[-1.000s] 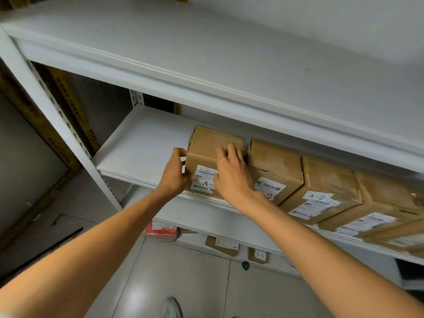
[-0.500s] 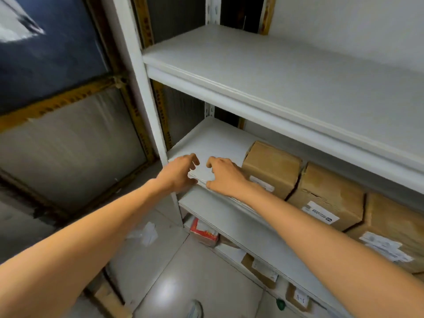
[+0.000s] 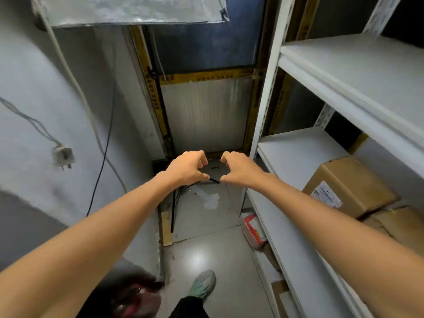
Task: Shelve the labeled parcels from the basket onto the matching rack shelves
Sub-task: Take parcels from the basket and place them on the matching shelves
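The nearest parcel (image 3: pixel 348 184) sits on the shelf (image 3: pixel 296 150), well to the right of our fingers (image 3: pixel 199 157) and slightly lower. Our left hand (image 3: pixel 187 169) and right hand (image 3: pixel 241 168) hover close together, fingers loosely curled, holding nothing. We judge the next parcel lies below-left of them, by the blurred red shape (image 3: pixel 135 299), perhaps the basket. We should read its label before lifting.

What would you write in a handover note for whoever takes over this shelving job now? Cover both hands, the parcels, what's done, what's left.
Hands: left hand and right hand loosely curled, holding nothing, in the air left of the rack.
Parcels: a labeled parcel on the middle shelf, a second parcel beside it.
Done: those two are shelved.
Left: a blurred dark red shape at the bottom edge may be the basket; contents unseen, so check it.
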`<state>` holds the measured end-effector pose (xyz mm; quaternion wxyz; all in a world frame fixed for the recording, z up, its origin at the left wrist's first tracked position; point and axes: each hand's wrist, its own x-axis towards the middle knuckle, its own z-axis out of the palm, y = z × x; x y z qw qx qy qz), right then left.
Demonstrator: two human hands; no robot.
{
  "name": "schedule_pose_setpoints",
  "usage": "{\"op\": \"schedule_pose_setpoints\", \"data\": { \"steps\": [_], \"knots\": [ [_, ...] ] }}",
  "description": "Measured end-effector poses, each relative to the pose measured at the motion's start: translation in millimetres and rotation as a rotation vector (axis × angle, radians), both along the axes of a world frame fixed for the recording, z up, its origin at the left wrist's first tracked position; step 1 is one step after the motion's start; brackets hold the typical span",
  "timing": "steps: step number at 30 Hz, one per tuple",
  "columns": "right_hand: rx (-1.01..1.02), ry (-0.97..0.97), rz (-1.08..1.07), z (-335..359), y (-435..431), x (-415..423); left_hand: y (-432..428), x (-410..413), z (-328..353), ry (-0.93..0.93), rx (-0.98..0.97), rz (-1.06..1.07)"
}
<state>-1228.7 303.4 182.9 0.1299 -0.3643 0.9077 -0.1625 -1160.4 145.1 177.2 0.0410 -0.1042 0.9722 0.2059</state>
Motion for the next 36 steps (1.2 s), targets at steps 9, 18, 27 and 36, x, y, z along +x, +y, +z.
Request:
{"op": "schedule_pose_setpoints", "data": {
  "steps": [9, 18, 27, 36],
  "knots": [
    [0.02, -0.04, 0.508, -16, -57, 142, -14, 211, -28, -0.103, 0.095, 0.402],
    [0.068, -0.016, 0.905, -4, -123, 302, -27, 411, -16, -0.113, 0.074, 0.809],
    [0.11, -0.018, 1.301, 11, -143, 508, 17, 638, -5, -0.136, 0.096, 1.094],
    [0.117, -0.051, 1.521, 11, -120, 678, 79, 809, -9, -0.061, 0.127, 1.435]
  ]
}}
